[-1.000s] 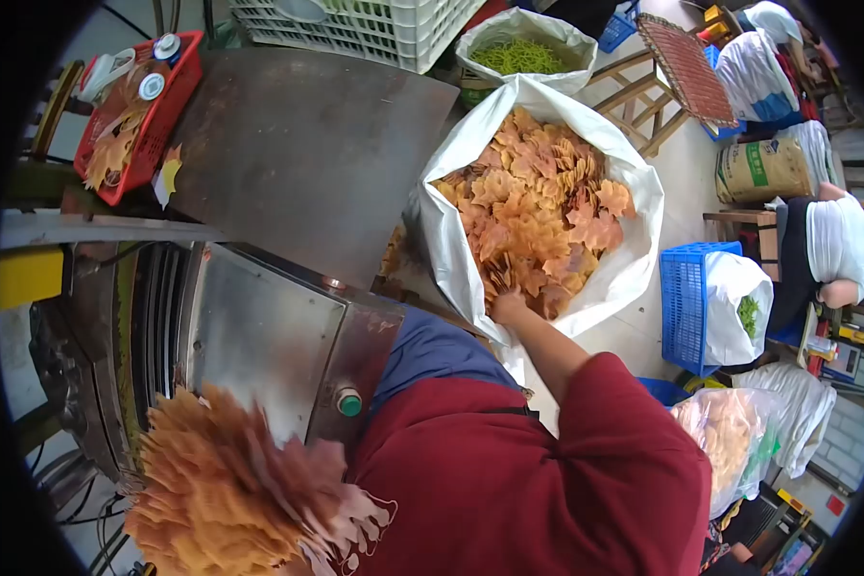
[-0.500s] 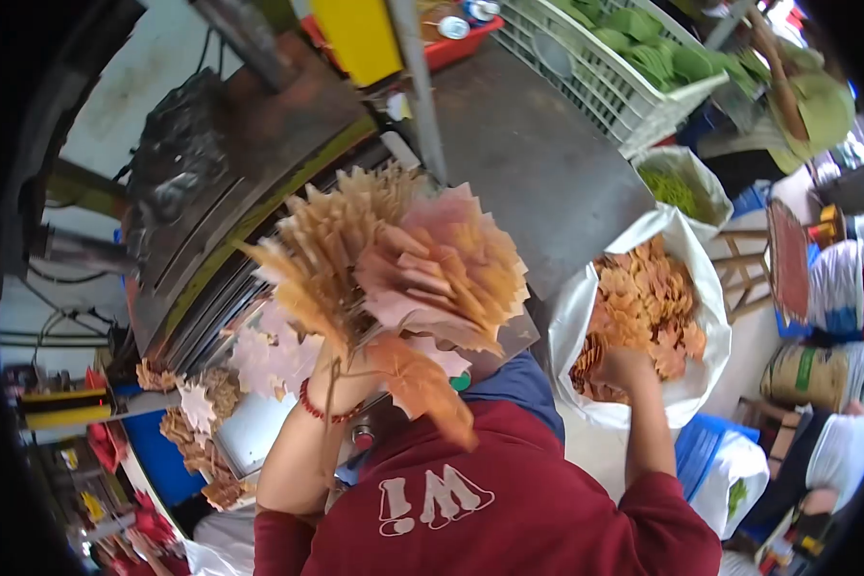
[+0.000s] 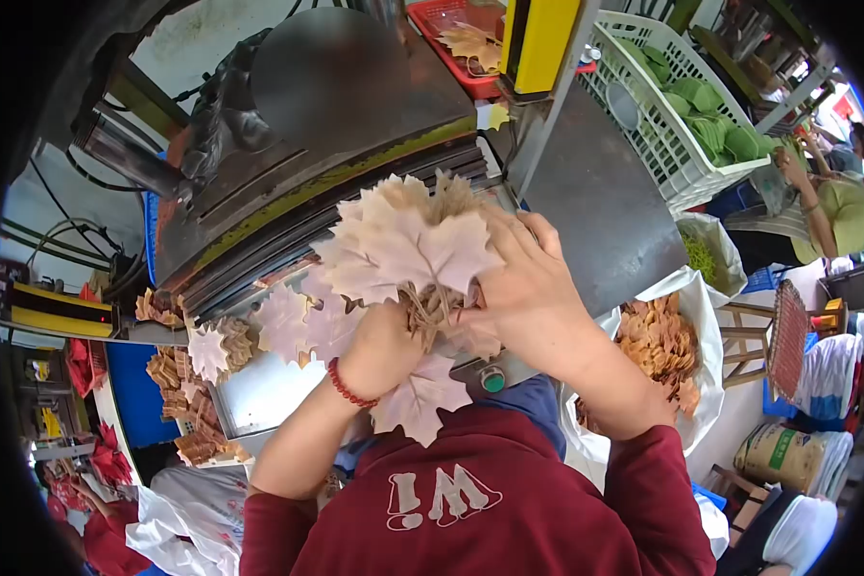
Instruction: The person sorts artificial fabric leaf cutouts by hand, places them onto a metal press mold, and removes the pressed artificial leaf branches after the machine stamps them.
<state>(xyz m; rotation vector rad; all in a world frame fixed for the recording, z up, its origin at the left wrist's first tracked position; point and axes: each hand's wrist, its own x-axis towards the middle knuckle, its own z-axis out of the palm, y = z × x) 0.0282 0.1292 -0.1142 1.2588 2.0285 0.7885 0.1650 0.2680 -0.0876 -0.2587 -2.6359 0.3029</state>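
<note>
A thick bunch of artificial maple leaves point(image 3: 403, 245), pale pinkish-tan on top, is held in front of my chest. My left hand point(image 3: 386, 348) is closed round the gathered stems at its base. Against the bunch's right side, my right hand point(image 3: 533, 288) grips it near the stems, its fingertips partly hidden by leaves. One loose-hanging pale leaf point(image 3: 422, 401) sticks out below my left hand, towards the maroon shirt. More pale maple leaves point(image 3: 307, 322) lie just left of the bunch, over a shiny metal tray point(image 3: 259, 398).
A dark machine point(image 3: 326, 154) with a yellow post point(image 3: 544, 43) stands ahead. At right, a white sack point(image 3: 710, 379) holds orange-brown leaves. A white crate point(image 3: 677, 182) contains green leaves. Brown leaf bundles point(image 3: 197, 422) lie at left. Another person point(image 3: 845, 216) is at far right.
My right hand has come out of the sack of orange leaves and over to the bunch. The bunch has turned, its pale leaf faces now towards me. The view has shifted left.
</note>
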